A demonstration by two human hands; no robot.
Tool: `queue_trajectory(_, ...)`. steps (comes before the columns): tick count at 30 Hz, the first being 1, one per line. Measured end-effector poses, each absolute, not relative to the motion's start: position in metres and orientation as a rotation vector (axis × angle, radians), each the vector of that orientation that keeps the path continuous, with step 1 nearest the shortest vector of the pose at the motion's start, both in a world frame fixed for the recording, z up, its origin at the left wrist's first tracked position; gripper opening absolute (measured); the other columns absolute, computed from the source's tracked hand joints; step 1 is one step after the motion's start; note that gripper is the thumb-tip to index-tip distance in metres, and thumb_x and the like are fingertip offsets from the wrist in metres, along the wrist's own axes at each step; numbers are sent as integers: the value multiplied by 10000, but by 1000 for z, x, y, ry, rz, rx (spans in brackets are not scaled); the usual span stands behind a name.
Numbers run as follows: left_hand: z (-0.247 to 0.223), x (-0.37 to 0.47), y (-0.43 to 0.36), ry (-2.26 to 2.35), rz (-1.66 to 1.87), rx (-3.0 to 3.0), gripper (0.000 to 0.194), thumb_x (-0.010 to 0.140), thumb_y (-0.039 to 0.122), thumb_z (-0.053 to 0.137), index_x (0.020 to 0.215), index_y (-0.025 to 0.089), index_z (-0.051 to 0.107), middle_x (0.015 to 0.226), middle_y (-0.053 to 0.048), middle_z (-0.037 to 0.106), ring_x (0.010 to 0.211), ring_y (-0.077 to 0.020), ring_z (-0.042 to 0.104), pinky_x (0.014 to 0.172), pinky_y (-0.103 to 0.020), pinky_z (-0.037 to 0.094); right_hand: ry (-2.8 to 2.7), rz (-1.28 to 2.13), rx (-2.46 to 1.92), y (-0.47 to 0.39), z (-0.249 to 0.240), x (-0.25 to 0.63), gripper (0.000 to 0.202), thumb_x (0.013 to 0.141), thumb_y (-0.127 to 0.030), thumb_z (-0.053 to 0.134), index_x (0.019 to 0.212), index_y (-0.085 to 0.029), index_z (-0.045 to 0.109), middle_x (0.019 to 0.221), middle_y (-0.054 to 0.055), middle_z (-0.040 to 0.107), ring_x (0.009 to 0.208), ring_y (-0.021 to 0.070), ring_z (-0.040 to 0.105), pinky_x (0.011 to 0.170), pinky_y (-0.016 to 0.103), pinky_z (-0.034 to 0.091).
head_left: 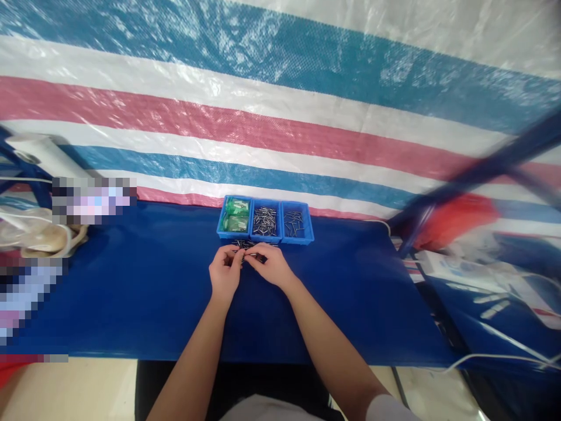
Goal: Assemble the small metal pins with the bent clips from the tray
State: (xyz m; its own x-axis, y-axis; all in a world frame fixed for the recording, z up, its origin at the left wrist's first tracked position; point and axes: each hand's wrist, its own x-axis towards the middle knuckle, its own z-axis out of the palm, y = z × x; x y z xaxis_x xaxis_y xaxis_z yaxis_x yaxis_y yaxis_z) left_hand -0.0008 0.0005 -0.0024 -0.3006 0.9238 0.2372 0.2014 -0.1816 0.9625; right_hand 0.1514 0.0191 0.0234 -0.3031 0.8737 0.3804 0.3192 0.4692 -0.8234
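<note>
My left hand (226,270) and my right hand (270,266) meet in front of the blue bins, their fingertips pinched together. Whatever sits between the fingers is too small to make out. Just behind them, partly hidden by the fingers, lies a loose pile of small dark metal pieces (242,242) that look like screws or pins. The middle blue bin (266,239) holds many such slim metal pieces (265,221). Fewer lie in the right blue bin (298,240). Inside the left blue bin (234,235) are green-and-clear packets (237,223).
A blue-covered table (342,304) stretches before me, with a striped plastic sheet (280,117) behind it. To the left stands a white cylindrical object (48,156). On the right are a blue metal frame (473,166), a red bag (456,221) and white cables (495,355).
</note>
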Motion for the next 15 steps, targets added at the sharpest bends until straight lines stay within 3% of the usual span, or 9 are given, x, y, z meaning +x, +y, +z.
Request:
queue_trajectory(6, 2, 0, -2, 1363, 1592, 1262, 288, 815, 379, 719, 1001, 185, 616, 752, 2, 683, 576, -103, 638, 572, -229, 552, -1866, 802, -1020, 17, 25, 151, 128, 910, -269, 622, 931, -211, 734, 866, 44, 725, 751, 157, 643, 734, 281, 511)
queue_trajectory(11, 4, 0, -4, 1308, 1601, 1291, 329, 790, 359, 746, 1030, 183, 607, 846, -33, 715, 632, -118, 662, 627, -261, 573, -1776, 947, -1082, 16, 28, 148, 166, 934, -318, 558, 956, -203, 676, 869, 30, 733, 737, 152, 670, 701, 262, 502)
queue_trajectory(15, 6, 2, -4, 1320, 1584, 1391, 308, 795, 336, 736, 1035, 191, 608, 900, -42, 714, 609, -97, 631, 586, -235, 532, -1655, 1041, -1108, 15, 29, 148, 171, 937, -362, 550, 967, -203, 608, 797, 9, 724, 684, 149, 661, 657, 255, 478)
